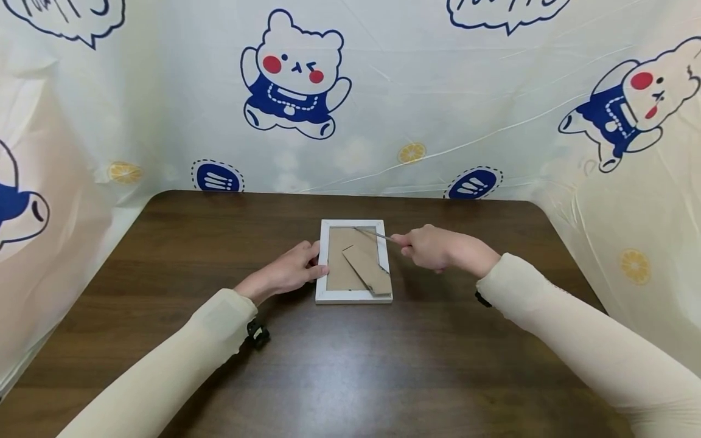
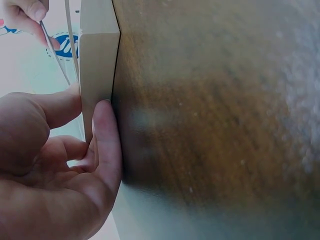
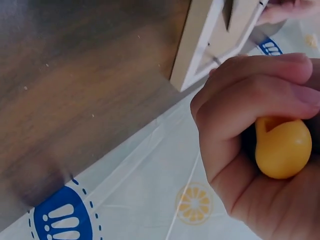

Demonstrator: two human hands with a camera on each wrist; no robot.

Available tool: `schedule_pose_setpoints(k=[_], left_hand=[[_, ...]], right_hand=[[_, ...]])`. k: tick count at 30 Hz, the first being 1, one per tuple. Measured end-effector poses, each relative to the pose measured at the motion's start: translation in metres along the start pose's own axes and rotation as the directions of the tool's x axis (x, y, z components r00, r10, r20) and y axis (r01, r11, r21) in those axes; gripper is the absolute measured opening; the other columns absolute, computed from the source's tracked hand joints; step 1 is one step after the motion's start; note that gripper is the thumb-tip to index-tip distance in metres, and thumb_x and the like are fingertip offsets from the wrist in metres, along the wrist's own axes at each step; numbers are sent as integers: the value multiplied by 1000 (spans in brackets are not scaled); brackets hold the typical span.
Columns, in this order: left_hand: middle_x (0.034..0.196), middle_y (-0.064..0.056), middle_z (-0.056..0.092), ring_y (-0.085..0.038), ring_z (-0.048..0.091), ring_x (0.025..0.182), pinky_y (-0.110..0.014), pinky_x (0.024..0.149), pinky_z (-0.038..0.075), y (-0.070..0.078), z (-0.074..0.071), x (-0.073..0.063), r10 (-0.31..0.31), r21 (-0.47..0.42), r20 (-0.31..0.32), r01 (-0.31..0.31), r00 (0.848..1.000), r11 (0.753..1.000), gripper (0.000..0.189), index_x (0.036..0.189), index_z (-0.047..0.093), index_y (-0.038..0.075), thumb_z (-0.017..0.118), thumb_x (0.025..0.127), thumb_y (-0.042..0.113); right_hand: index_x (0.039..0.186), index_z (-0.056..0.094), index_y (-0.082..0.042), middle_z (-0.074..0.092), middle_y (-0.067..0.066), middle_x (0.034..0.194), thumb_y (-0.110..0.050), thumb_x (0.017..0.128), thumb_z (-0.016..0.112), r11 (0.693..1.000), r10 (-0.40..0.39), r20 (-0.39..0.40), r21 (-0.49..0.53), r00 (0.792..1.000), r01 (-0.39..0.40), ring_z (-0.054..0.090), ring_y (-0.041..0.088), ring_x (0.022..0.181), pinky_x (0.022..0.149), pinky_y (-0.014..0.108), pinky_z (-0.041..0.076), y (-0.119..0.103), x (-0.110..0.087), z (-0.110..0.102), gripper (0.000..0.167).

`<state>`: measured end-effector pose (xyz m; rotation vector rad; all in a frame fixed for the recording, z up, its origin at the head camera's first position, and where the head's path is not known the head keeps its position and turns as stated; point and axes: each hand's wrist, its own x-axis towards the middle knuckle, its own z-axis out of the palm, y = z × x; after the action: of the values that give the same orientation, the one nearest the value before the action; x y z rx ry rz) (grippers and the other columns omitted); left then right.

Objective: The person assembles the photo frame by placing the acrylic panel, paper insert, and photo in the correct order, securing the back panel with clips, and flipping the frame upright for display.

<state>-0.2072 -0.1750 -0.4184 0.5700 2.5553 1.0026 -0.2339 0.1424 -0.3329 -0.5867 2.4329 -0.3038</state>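
A white picture frame (image 1: 353, 297) lies face down on the table, its brown backing board (image 1: 338, 258) showing with a stand flap (image 1: 368, 267) on it. My left hand (image 1: 290, 269) grips the frame's left side, thumb on top and fingers along the outer edge, as the left wrist view also shows. My right hand (image 1: 432, 246) is off the frame's right side, curled round a screwdriver with a yellow handle (image 3: 284, 150). The thin metal shaft (image 1: 378, 234) reaches over the right rail, its tip at the inner top edge of the backing.
The dark wooden table (image 1: 339, 371) extends around the frame. A pale printed sheet (image 1: 383, 121) with bears hangs behind the table and along both sides. A dark strap device (image 1: 257, 333) sits at the left wrist.
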Motion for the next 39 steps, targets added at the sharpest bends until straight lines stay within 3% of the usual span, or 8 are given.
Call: schedule_pose_setpoints(k=[9, 19, 21, 24, 26, 28, 31, 39], left_hand=[[104, -13, 49, -25, 48, 95, -34, 79, 42, 0, 0, 0, 0, -14, 1, 0, 1000, 1000, 32, 133, 55, -1, 62, 109, 18], [107, -13, 49, -25, 49, 96, -35, 79, 43, 0, 1, 0, -10, -16, 6, 10, 1000, 1000, 40, 142, 52, -1, 62, 109, 18], [107, -13, 49, -25, 49, 96, -35, 79, 43, 0, 1, 1, -9, -14, 5, 9, 1000, 1000, 40, 143, 51, -1, 62, 109, 19], [107, -13, 50, -25, 49, 96, -35, 80, 42, 1, 1, 2, -5, -5, 0, 5, 1000, 1000, 37, 139, 53, -1, 62, 109, 19], [107, -13, 50, -25, 49, 96, -35, 80, 42, 1, 2, 2, -8, 0, -2, 8, 1000, 1000, 36, 137, 54, -1, 62, 109, 20], [107, -13, 50, -25, 49, 96, -34, 80, 42, 1, 2, 2, -13, 0, -1, 13, 1000, 1000, 37, 138, 53, -1, 62, 109, 20], [108, -13, 49, -25, 49, 97, -34, 79, 43, 0, 2, 2, -23, -9, 1, 23, 1000, 1000, 37, 139, 53, -1, 62, 109, 20], [105, -12, 49, -25, 48, 96, -35, 79, 41, 0, 2, 2, -22, 1, -7, 22, 1000, 1000, 35, 135, 54, -1, 63, 109, 20]], right_hand=[[169, 31, -18, 67, 20, 123, -15, 114, 45, 999, 5, -64, -49, 998, -8, 52, 14, 50, 52, 29, 51, -1, 2, 23, 57], [165, 36, -17, 65, 12, 78, -9, 111, 50, 995, -32, -139, -101, 990, 18, 49, 16, 50, 50, 29, 45, 2, 5, 41, 56], [165, 36, -16, 63, 13, 75, -8, 111, 51, 994, -36, -160, -104, 987, 20, 47, 17, 51, 50, 29, 44, 3, 4, 45, 57], [166, 35, -15, 75, 16, 95, -1, 108, 53, 996, -31, -189, -87, 981, 14, 47, 15, 53, 51, 28, 42, 4, 5, 52, 63], [165, 36, -15, 76, 19, 97, 0, 107, 54, 996, -32, -212, -90, 977, 14, 49, 15, 53, 50, 27, 42, 5, 6, 57, 63], [164, 37, -14, 74, 19, 88, -1, 107, 54, 993, -40, -235, -117, 971, 12, 50, 16, 52, 50, 27, 42, 4, 7, 62, 61], [162, 39, -11, 55, 13, 61, -6, 109, 54, 986, -48, -270, -166, 962, 3, 48, 20, 50, 49, 30, 41, 3, 8, 68, 55], [159, 44, -9, 48, 9, 57, -3, 107, 56, 975, -63, -316, -223, 947, -9, 46, 20, 48, 47, 30, 39, -2, 9, 72, 53]])
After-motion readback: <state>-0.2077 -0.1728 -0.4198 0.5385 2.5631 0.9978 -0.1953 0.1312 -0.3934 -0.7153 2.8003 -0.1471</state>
